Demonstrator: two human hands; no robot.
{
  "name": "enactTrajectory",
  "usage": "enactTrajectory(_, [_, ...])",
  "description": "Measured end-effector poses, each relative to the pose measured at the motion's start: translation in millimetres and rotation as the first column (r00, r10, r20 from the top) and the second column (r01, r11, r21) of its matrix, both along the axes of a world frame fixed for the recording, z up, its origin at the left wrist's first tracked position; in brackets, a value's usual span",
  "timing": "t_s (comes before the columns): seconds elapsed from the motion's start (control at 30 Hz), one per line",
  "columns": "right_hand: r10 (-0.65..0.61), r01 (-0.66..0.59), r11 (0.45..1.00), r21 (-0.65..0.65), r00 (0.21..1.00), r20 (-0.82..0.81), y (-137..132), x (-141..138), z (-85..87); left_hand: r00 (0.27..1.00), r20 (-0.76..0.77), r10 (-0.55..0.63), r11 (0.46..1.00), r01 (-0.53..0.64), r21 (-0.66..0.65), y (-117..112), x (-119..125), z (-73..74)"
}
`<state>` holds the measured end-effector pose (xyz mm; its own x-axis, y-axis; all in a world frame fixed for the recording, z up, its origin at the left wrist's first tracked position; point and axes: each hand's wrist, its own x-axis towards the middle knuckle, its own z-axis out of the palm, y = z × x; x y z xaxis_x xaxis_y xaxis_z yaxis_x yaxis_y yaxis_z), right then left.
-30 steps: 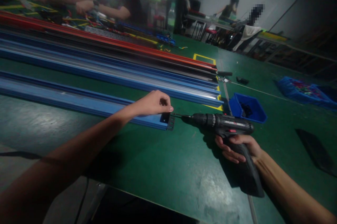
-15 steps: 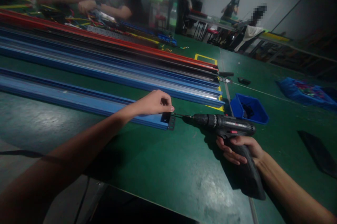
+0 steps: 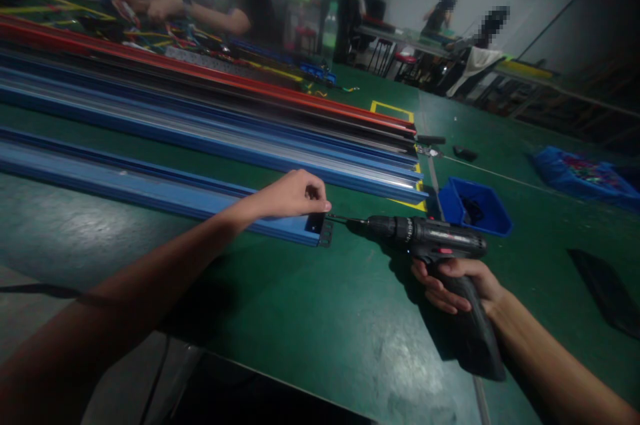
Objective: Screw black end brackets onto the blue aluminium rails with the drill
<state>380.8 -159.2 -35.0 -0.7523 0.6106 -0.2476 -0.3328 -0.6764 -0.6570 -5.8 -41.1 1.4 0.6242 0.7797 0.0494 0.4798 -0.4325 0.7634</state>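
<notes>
My right hand (image 3: 455, 285) is wrapped around the handle of a black cordless drill (image 3: 440, 238), which lies level and points left. Its long thin bit (image 3: 347, 219) reaches the end of a blue metal rail (image 3: 195, 197). At that end sits a black slotted end piece (image 3: 326, 234). Over the rail's end is my left hand (image 3: 297, 193), thumb and forefinger pinched together just above the bit's tip. Whatever is between those fingertips is too small or hidden to make out. A tiny light (image 3: 409, 252) shows on the drill.
Behind lie several parallel rails, blue (image 3: 300, 155), black and red (image 3: 250, 85). A blue bin (image 3: 475, 208) with dark parts stands beyond the drill. At right are a dark flat object (image 3: 603, 288) and blue trays (image 3: 585, 175). Across the table a co-worker's hands (image 3: 160, 5) handle small items.
The small light on the drill now shows. My hands and the rail hold nearly the same place. Across the table, the co-worker's hands have come closer together.
</notes>
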Motion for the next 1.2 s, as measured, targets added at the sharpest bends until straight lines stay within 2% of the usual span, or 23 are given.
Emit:
enactTrajectory(0.97, [-0.019, 0.019, 1.0, 0.006, 0.999, 0.048, -2.8, 1.5, -0.3, 1.0, 0.004, -0.004, 1.0, 0.004, -0.007, 0.6, -0.6, -0.8])
enactTrajectory(1.2, [-0.033, 0.034, 0.999, -0.006, 0.993, 0.114, -3.2, 0.1, 2.1, 1.0, 0.014, 0.001, 1.0, -0.001, -0.01, 1.0, -0.5, -1.2])
